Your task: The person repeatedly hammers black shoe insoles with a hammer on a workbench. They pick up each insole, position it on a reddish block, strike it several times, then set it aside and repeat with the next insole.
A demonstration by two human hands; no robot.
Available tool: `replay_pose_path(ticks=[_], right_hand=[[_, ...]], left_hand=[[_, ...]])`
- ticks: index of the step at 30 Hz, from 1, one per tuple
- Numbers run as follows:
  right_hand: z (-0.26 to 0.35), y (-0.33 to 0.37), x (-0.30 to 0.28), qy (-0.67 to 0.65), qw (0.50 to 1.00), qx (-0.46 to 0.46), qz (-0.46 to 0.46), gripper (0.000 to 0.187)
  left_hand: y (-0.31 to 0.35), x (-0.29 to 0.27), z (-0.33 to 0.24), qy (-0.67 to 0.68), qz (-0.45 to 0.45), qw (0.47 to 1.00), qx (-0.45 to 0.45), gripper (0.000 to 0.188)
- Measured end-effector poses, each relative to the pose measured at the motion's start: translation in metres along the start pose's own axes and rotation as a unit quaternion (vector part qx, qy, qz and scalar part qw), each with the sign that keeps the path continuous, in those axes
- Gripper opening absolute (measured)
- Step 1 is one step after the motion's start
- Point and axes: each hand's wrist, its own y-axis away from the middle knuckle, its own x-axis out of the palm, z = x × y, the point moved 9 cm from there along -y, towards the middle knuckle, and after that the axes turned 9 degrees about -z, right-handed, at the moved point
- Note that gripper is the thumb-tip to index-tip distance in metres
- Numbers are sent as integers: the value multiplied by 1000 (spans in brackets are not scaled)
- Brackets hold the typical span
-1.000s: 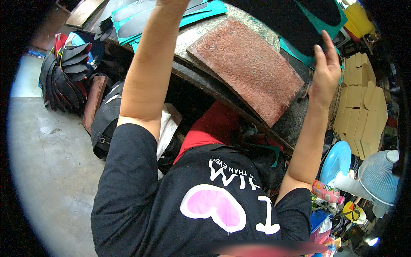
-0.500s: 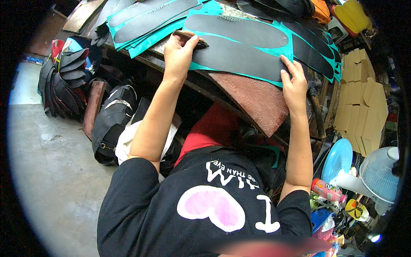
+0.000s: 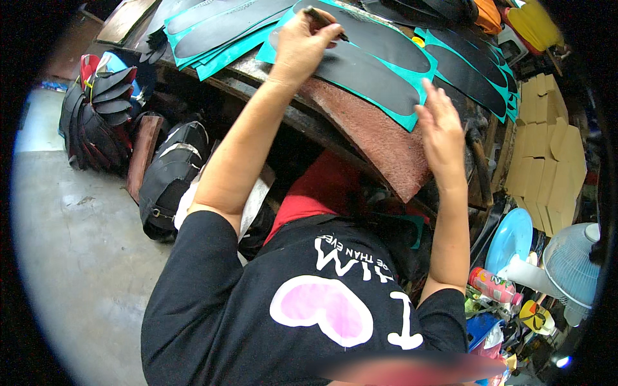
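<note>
In the head view, relayed to my station, a teal sheet with black sole shapes [image 3: 370,64] lies across the far part of a reddish-brown slab [image 3: 386,138]. Its long axis slants from beyond the slab's left corner toward the slab's right edge. The left hand [image 3: 301,50] pinches a dark pen [image 3: 315,13] over the sheet and seems nearer its middle. The right hand [image 3: 443,125], fingers loosely spread, grasping nothing, is beside the slab's right edge, at the sheet's end; I cannot tell whether it touches.

The sheet [image 3: 373,69] lies on a slab [image 3: 383,148], right of stacked sheets [image 3: 222,37].
</note>
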Motion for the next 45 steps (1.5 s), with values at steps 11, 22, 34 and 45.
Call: replay_pose_path(ticks=[11,22,34,45], right_hand=[[-160,79,-80,230,938,261,5,51],[-14,2,-90,-171,967,157,-101,42],[28,-39,-34,-34,994,44,-92,38],[72,-43,-88,-153,966,-29,-209,32]], left_hand=[[3,5,34,-70,-19,996,-60,11],[2,10,19,-129,-4,991,-23,13],[11,20,5,-206,-66,974,64,13],[27,46,-26,-292,-2,934,208,17]])
